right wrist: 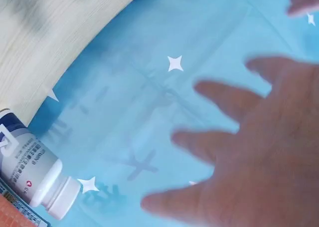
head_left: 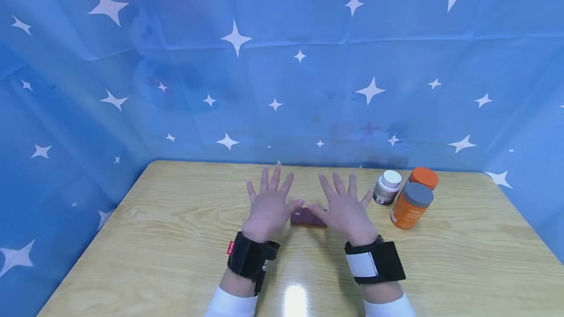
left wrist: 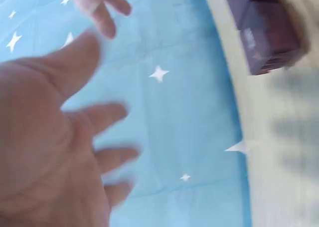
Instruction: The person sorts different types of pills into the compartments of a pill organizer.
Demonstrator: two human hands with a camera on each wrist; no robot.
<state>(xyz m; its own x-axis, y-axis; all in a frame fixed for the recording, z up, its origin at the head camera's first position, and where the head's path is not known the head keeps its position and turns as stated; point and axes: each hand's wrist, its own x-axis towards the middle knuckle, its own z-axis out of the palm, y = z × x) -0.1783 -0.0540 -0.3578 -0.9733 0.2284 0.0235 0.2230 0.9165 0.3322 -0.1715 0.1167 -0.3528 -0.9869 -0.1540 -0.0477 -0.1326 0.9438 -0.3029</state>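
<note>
Both hands are raised over the table with fingers spread and straight, holding nothing. My left hand (head_left: 268, 209) is on the left and my right hand (head_left: 348, 212) on the right, their thumbs pointing toward each other. Between and below them lies a short row of dark maroon boxes (head_left: 304, 216), partly covered by the right thumb in the head view. The left wrist view shows the boxes (left wrist: 269, 35) on the table, apart from the left palm (left wrist: 45, 132). In the right wrist view the right hand (right wrist: 264, 147) is blurred, its fingers fanned out.
Right of the right hand stand a white bottle (head_left: 387, 187) with a dark label, an orange bottle with a grey lid (head_left: 411, 206) and one with an orange lid (head_left: 424, 177). A blue star-printed cloth (head_left: 282, 77) hangs behind the wooden table (head_left: 176, 238).
</note>
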